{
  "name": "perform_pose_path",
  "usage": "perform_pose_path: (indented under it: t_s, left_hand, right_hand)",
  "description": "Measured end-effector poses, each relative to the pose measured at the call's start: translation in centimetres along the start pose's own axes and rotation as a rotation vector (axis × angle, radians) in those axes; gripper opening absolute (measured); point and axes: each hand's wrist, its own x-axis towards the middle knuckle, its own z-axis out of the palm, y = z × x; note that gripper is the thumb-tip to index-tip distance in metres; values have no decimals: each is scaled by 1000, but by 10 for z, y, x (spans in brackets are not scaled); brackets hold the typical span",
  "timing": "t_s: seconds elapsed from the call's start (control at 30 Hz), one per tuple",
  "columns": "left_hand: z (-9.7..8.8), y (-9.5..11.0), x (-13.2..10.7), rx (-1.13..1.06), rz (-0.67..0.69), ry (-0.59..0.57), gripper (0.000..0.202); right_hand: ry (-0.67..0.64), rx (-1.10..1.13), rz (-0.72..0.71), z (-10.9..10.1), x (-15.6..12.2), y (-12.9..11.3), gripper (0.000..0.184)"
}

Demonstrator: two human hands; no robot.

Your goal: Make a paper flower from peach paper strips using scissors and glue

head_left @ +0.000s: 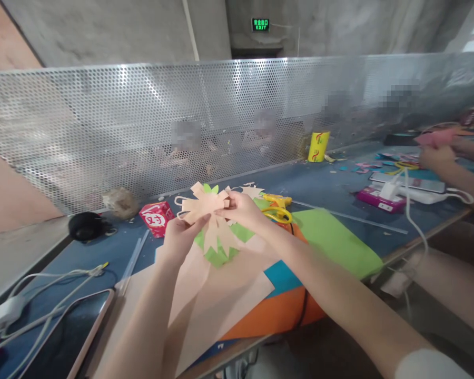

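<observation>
Both my hands hold a peach paper flower (205, 206) with cut strips spreading out from its middle. My left hand (184, 231) pinches its lower left edge, thumb on top. At the flower's right side, my right hand (243, 210) grips a strip between thumb and fingers. Green cut paper (220, 255) shows below and behind the flower. Under it lie large peach paper sheets (205, 300). Yellow-handled scissors (278, 214) and a yellow glue gun (276, 200) rest just right of my right hand.
A green sheet (335, 239) and an orange folder (272, 316) lie on the blue table. A red box (157, 218), a tablet (69, 337) and white cables (55, 276) are leftward. A yellow can (318, 146) stands by the perforated metal screen (142, 121). Another person's hand (438, 158) works at right.
</observation>
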Motion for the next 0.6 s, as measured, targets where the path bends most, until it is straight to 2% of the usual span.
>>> perform_pose_path:
  t_s: [0.17,0.4,0.47,0.6]
  left_hand:
    - [0,-2,2,2,-38,-5,38]
    - [2,2,0,63,-132,-122,33]
    - [-2,-1,1,111,-151,-91,33]
    - [-19,-10,7,250,-124,82,29]
  right_hand:
    - [13,0,41,0,0,-1,26]
    - [99,1,196,-6,4,2,28]
    - [135,-54,205,-10,6,5,26]
    - [148,-277,284,-17,8,12,22]
